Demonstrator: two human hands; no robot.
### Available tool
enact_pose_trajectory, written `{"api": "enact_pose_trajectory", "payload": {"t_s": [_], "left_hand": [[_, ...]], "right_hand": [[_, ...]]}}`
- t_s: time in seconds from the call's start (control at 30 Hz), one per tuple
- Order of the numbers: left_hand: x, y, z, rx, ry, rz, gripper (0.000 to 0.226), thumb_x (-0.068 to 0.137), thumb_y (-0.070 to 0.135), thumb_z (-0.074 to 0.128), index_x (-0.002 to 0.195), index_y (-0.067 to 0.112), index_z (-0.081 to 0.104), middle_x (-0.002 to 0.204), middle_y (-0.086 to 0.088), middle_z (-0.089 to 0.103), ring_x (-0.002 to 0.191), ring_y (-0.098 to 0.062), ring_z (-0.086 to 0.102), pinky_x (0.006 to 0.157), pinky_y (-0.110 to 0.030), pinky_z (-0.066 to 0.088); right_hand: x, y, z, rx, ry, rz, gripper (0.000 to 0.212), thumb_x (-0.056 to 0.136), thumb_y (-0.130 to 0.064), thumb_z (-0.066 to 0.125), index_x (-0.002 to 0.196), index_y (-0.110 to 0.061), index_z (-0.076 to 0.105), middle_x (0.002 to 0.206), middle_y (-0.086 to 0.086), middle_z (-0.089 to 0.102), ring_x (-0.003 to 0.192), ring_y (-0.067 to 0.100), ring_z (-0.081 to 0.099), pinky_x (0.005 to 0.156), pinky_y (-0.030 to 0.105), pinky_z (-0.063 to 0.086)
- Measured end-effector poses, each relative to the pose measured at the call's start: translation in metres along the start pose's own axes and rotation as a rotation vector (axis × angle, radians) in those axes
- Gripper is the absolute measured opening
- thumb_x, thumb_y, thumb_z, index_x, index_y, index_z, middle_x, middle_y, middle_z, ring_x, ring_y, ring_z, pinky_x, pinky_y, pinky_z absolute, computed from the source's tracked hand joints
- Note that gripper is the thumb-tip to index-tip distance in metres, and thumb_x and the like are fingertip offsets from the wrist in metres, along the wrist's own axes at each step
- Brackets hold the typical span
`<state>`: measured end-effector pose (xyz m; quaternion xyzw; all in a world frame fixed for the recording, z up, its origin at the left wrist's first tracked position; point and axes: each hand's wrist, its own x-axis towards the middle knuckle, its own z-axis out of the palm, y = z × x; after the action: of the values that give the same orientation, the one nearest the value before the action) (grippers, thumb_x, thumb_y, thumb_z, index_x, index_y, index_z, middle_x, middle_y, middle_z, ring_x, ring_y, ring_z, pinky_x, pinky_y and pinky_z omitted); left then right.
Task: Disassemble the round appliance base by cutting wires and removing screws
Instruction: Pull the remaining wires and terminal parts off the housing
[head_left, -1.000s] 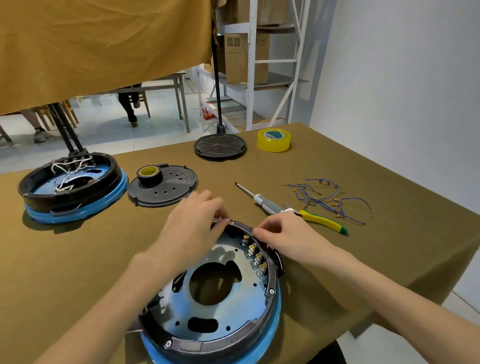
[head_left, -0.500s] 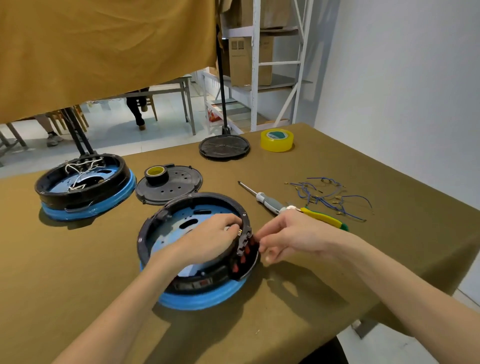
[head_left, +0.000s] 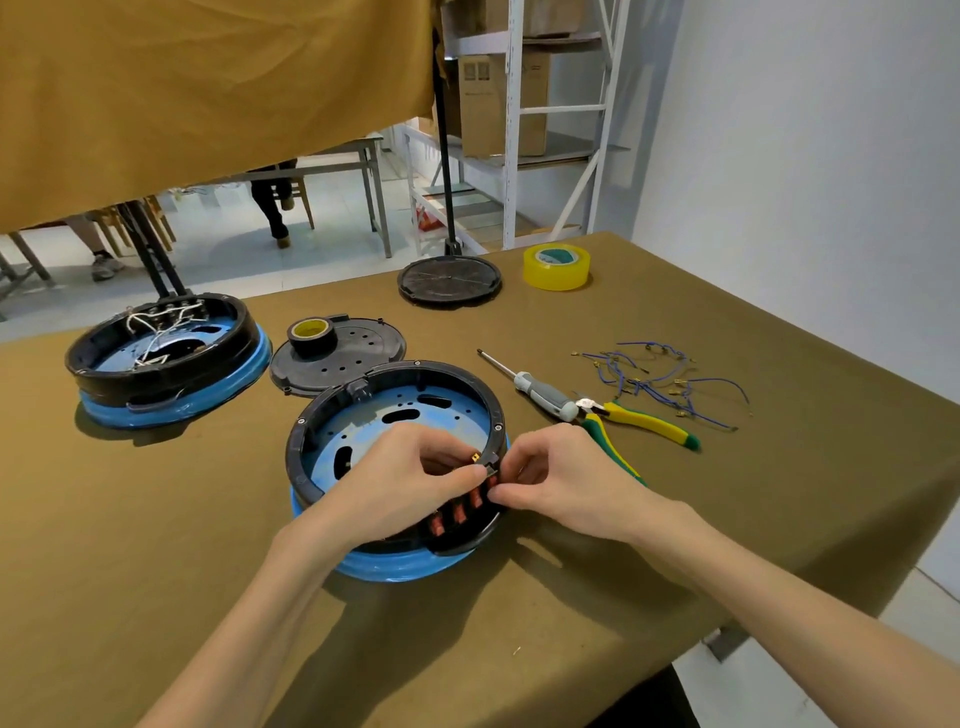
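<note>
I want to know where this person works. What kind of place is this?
Probably a small workshop or repair room. A cloth-covered table holds an opened round appliance base, with a screwdriver, pliers and cut blue wires beside it. Metal shelves with cardboard boxes stand behind.

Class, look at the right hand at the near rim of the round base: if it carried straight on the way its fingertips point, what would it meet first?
The right hand points leftward; it would most likely meet the black rim of the round base immediately, then the left hand close behind, though depth is unclear.
</note>
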<state>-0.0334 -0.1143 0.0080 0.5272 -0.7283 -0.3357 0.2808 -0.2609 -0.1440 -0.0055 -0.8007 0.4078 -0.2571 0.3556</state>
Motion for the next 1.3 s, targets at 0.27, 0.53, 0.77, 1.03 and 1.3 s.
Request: {"api": "enact_pose_trajectory", "payload": {"t_s": [0.27,0.53,0.77,1.03,1.3], "left_hand": [[-0.001,-0.003,0.001,0.021,0.018,0.086,0.012,0.096,0.037,0.069,0.100,0.042,0.079,0.092,0.027,0.076,0.092,0.005,0.071,0.081,-0.011,0.054],[0.001,-0.005,0.000,0.049,0.019,0.135,0.015,0.095,0.037,0.068,0.104,0.036,0.080,0.094,0.027,0.075,0.094,0.004,0.071,0.082,-0.014,0.056],[0.009,-0.005,0.000,0.114,0.009,0.137,0.029,0.087,0.051,0.066,0.110,0.037,0.077,0.096,0.028,0.074,0.094,0.006,0.068,0.079,-0.014,0.055],[0.012,-0.006,0.002,0.095,0.050,0.169,0.019,0.088,0.036,0.073,0.104,0.031,0.081,0.091,0.023,0.076,0.089,0.003,0.071,0.078,-0.012,0.056],[0.013,-0.007,0.004,0.066,0.035,0.164,0.018,0.089,0.036,0.072,0.105,0.033,0.080,0.090,0.021,0.077,0.083,-0.006,0.074,0.074,-0.013,0.056]], "right_hand": [[-0.003,0.003,-0.003,-0.047,-0.025,-0.103,0.005,0.091,-0.029,0.077,0.090,-0.034,0.076,0.083,-0.015,0.073,0.078,0.009,0.072,0.071,0.033,0.060],[0.002,0.002,-0.011,0.024,-0.065,-0.116,0.006,0.095,-0.026,0.073,0.095,-0.025,0.079,0.087,-0.011,0.077,0.081,0.011,0.074,0.076,0.033,0.062],[0.004,0.000,-0.008,-0.085,0.027,-0.148,0.005,0.095,-0.026,0.073,0.094,-0.028,0.078,0.080,-0.016,0.074,0.075,0.009,0.071,0.065,0.022,0.055],[-0.007,-0.007,0.000,-0.359,0.111,-0.153,0.022,0.093,-0.048,0.067,0.093,-0.027,0.073,0.084,-0.017,0.059,0.075,0.002,0.058,0.064,0.021,0.048],[-0.008,-0.012,-0.001,-0.272,0.082,-0.174,0.020,0.096,-0.038,0.066,0.090,-0.022,0.076,0.076,-0.010,0.066,0.073,0.011,0.061,0.061,0.027,0.048]]}}
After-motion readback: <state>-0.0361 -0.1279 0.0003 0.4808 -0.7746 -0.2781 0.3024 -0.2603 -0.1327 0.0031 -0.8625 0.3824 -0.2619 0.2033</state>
